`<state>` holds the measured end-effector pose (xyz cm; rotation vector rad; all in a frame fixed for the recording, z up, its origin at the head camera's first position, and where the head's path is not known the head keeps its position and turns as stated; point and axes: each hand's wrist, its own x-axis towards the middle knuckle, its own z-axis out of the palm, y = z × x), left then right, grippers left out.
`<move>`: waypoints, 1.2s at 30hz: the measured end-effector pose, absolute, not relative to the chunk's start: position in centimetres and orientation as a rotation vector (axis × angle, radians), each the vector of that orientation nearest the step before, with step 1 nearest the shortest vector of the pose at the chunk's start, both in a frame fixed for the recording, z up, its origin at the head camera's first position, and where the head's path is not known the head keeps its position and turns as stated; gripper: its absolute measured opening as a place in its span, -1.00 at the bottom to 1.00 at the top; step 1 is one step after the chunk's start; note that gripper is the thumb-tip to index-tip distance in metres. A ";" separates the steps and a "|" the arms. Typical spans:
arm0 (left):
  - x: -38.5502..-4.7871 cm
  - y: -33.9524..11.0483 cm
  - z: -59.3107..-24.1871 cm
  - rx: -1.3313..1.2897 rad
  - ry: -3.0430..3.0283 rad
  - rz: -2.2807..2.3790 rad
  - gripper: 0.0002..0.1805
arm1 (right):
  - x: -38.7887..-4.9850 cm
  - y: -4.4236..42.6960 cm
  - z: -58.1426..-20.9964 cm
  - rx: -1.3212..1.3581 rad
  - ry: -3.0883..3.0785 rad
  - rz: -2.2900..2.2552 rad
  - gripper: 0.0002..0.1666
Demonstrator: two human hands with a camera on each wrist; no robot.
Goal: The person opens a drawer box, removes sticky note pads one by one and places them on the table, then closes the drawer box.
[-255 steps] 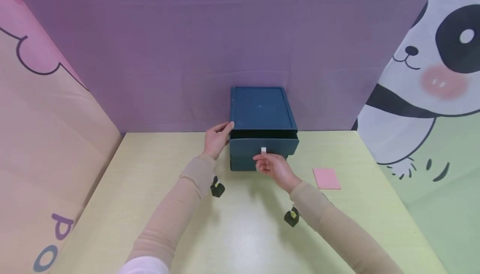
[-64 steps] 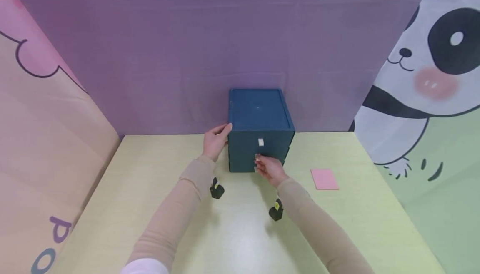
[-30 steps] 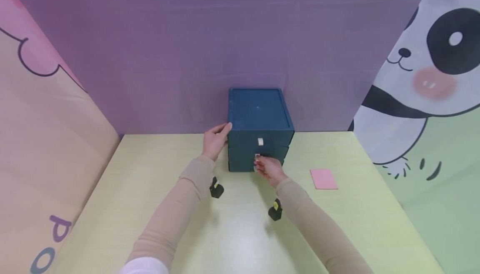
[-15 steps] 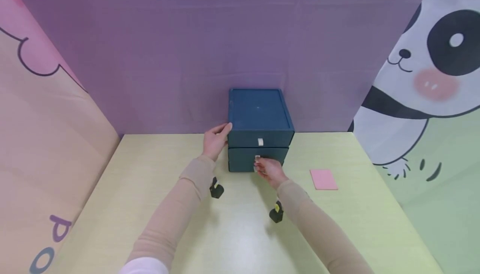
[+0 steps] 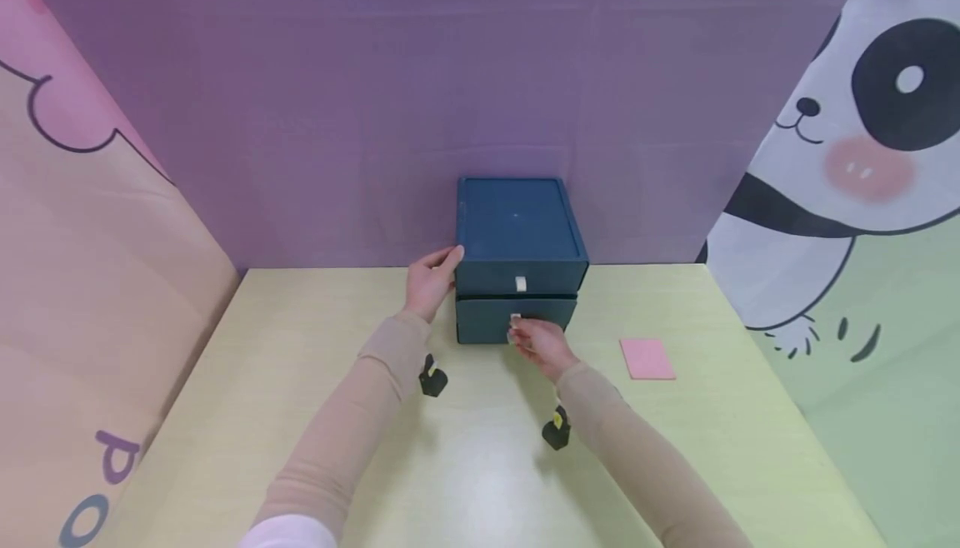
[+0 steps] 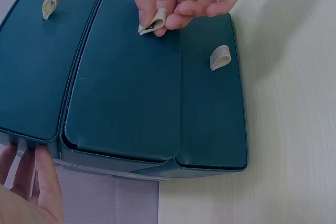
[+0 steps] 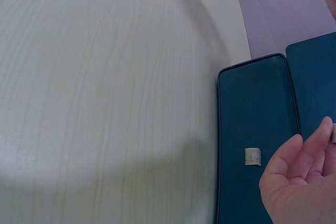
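Where the back edge of the bench (image 5: pixel 480 456) meets the purple cloth (image 5: pixel 337 115), a little right of that edge's midpoint, stands a small box of drawers (image 5: pixel 517 219), upright. It looks deep blue in the head view and dark teal in the wrist views. Its flat top is framed by a thin raised rim and bears a tiny pale speck near the centre. Three plain drawer fronts are stacked one above another, their corners softly rounded, each with a cream loop for a pull. The top drawer (image 5: pixel 487 278) sits flush, its top loop (image 5: pixel 521 284) free. The middle drawer (image 6: pixel 126 87) stands slightly proud, a dark gap along its upper edge, with faint pale scuffs on its face. The bottom drawer (image 6: pixel 212 124) lies further back, its bottom loop (image 6: pixel 221 57) bulging outward.

The right hand (image 5: pixel 543 344) pinches the middle loop (image 6: pixel 155 22) between thumb and fingers. The left hand (image 5: pixel 430 281) braces the box, thumb at the upper front left corner, fairly straight fingers against the left side. A pink square (image 5: pixel 647 358) lies flat between the box and the bench's right edge.
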<state>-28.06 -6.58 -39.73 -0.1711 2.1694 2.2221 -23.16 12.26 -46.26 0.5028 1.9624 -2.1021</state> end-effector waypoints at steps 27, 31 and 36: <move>-28.2 -6.5 -39.9 -0.192 2.155 2.213 -0.49 | -21.9 12.8 -46.3 0.430 1.966 -2.063 -0.57; -28.2 -6.7 -39.9 -0.185 2.171 2.208 -0.49 | -21.8 12.7 -46.4 0.412 1.960 -2.066 -0.59; -28.3 -6.8 -40.0 -0.194 2.173 2.210 -0.48 | -21.7 12.8 -46.6 0.406 1.949 -2.066 -0.56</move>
